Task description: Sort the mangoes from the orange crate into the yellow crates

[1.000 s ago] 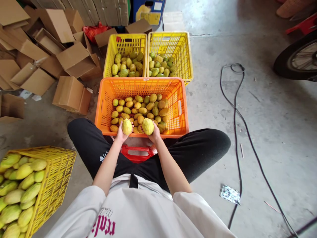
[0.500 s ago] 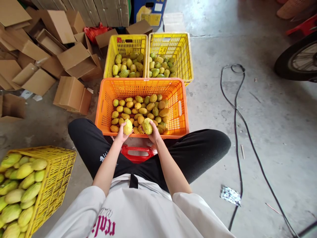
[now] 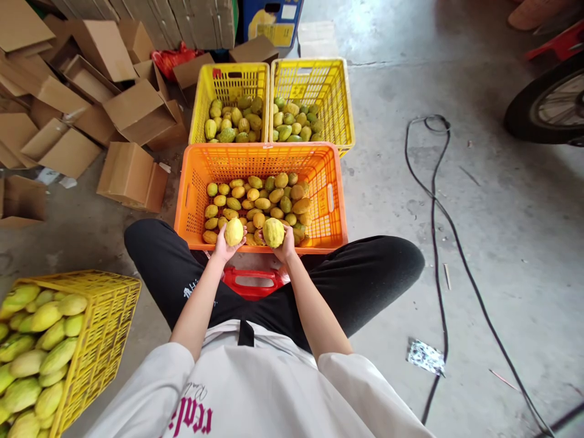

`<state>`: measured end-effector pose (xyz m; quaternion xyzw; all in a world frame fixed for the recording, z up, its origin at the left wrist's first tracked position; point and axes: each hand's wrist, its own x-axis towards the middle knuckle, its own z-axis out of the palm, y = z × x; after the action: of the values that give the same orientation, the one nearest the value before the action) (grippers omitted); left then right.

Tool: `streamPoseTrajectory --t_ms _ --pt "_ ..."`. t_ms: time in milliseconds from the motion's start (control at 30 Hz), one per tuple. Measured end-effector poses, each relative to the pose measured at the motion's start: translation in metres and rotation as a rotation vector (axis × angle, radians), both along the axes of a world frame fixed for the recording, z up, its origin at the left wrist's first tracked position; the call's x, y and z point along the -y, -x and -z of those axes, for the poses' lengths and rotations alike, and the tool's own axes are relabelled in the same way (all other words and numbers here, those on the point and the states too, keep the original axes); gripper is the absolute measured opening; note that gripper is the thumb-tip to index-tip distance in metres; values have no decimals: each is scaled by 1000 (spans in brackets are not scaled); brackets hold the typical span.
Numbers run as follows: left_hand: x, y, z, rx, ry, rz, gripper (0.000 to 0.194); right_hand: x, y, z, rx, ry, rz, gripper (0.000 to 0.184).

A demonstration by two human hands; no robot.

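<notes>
My left hand (image 3: 224, 248) is closed around a smooth pale-yellow fruit (image 3: 234, 232), oval and papaya-like. In my right hand (image 3: 286, 244) sits a bumpier greenish-yellow fruit (image 3: 274, 233) of similar size. Both are held side by side above the near rim of an orange plastic crate (image 3: 262, 152). Inside that crate lie many smaller yellow, orange and green fruits (image 3: 262, 204). The fingers partly wrap under each held fruit, so their undersides are hidden.
Two yellow crates (image 3: 232, 76) with more fruit stand behind the orange one. Another yellow crate (image 3: 104, 328), piled with larger fruit, is at lower left. Cardboard boxes (image 3: 132, 173) lie at upper left. A black cable (image 3: 434, 243) and a wheel (image 3: 547, 103) are on the right.
Both fruits have turned slightly in my hands, showing more of their upper faces. My hands stay in nearly the same place over the crate's near rim.
</notes>
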<state>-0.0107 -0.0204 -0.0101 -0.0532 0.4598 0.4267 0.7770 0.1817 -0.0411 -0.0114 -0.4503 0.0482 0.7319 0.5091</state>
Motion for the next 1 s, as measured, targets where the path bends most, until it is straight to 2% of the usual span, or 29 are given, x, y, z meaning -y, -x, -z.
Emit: streamPoseTrajectory --t_ms 100,267,367,533,633,767,1000 --pt "0 0 -1 -1 -7 8 38 1 1 -1 12 -25 28 36" --pt "0 0 -4 -64 -9 65 32 2 1 -1 34 -55 -10 35" --pt "1 -1 -5 -84 -12 68 25 3 2 -1 58 -62 -3 25" --pt "2 -4 -7 -100 7 -25 16 4 3 -1 86 -75 -6 13" --pt "1 -5 -6 -113 43 -95 17 2 2 -3 40 -52 -19 23" --pt "1 -4 -5 -65 19 -68 31 -1 1 -5 5 -41 -62 41" --pt "-2 -6 -9 -14 41 22 39 1 -2 -8 -34 -47 -120 43"
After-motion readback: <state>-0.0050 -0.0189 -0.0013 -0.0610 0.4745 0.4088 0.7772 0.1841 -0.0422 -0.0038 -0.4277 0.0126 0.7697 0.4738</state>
